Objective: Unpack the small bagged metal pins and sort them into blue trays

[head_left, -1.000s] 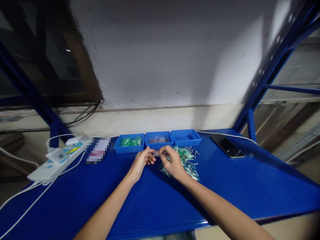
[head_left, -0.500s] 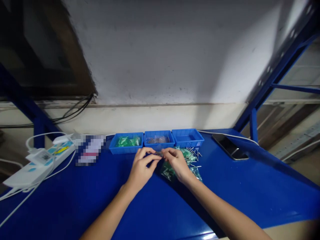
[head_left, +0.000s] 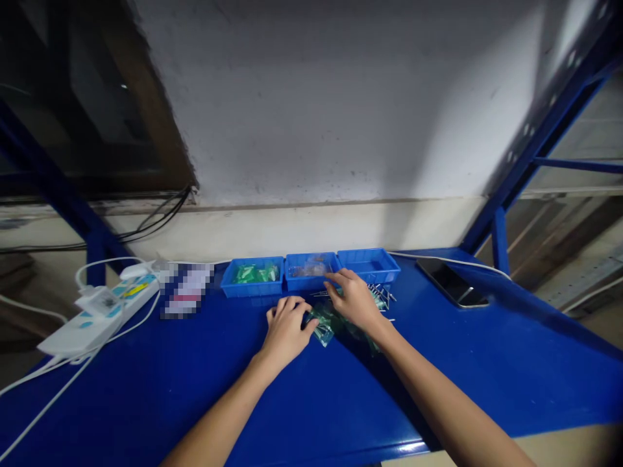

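Palm down on the table, my left hand (head_left: 287, 329) has its thumb and index finger apart at the edge of a small green plastic bag (head_left: 324, 332) with thin pale pieces inside. My right hand (head_left: 356, 299) reaches over the front of the middle blue bin (head_left: 311, 283), fingers loosely spread, and nothing shows in them. Clear packets (head_left: 311, 267) lie in that bin. Beneath and beside the right hand are loose metal pins (head_left: 384, 295) and more green bags, partly hidden by the hand and its shadow.
A left blue bin (head_left: 252, 291) holds green packets (head_left: 256, 273); a right blue bin (head_left: 372, 274) stands beside the middle one. A phone (head_left: 452, 283) lies at right. At left are a white power strip (head_left: 102, 318) with cables and a blurred-out item (head_left: 187, 292).
The hands, earlier together with a small clear packet between the fingers, have separated. My right hand moved toward the middle bin; my left came down to the green bag. The view shifted slightly.
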Motion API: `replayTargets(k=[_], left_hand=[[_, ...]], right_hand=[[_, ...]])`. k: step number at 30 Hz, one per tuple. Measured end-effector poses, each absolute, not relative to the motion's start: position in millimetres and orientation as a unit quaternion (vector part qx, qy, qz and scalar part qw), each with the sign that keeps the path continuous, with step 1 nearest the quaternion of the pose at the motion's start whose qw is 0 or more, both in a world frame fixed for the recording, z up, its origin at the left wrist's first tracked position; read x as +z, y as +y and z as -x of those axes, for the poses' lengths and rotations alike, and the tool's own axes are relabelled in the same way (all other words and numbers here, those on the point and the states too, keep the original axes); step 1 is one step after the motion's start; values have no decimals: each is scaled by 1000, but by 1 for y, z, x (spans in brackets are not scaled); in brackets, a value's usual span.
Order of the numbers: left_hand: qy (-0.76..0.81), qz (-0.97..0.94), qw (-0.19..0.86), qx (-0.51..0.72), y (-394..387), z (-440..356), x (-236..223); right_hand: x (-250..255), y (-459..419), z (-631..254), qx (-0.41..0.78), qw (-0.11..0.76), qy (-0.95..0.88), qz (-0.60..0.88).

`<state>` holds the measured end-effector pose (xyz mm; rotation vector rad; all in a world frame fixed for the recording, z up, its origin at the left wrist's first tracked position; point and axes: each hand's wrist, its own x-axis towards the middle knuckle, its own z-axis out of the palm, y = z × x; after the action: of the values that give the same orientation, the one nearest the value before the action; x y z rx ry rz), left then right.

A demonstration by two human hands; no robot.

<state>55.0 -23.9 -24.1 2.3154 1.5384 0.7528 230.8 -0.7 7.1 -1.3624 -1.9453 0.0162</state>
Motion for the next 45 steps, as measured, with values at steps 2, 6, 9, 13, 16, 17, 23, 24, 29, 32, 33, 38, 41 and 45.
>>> replayTargets(k=[2,6,9,13,16,17,23,24,29,32,33,38,41,45], left_hand=[[524,-779,175,295,-17,-51,-22],[487,-744,207,408,-11,-44,-11],[448,-760,166,440,-14,-43,-1],[402,-798,166,416,-21,-48,-1],[406,-791,226,398,-21,-52,-7],[421,-769,268,400,-20,-53,-9],[444,-497,601,440,-12,-49,-3],[431,-482,616,450,-11,-47,-2],[454,-607,401,514,-10,-43,-3],[439,-722,206,493,-14,-42,-4],[424,-748,171,481,-15,-42,-3],[422,-737,331,413,-17,-42,4],[432,-605,528,411,-16,-41,6],[447,-557,535,451,-5,-32,6]], right_hand=[[5,-9,-228,51,386,-754,530],[7,-15,-219,207,423,-695,543],[2,-12,-211,398,461,-605,512],[-7,-10,-203,448,536,-533,476],[-8,-12,-201,352,587,-534,497],[-7,-13,-202,313,594,-549,498],[-4,-28,-196,103,541,-696,460],[-5,-30,-194,77,530,-704,467],[-7,-30,-188,123,516,-676,511],[-1,-27,-189,319,521,-613,500],[0,-25,-190,374,522,-588,492],[-1,-22,-195,322,540,-596,499],[-8,-23,-197,163,510,-705,466],[-15,-26,-193,79,439,-789,422]])
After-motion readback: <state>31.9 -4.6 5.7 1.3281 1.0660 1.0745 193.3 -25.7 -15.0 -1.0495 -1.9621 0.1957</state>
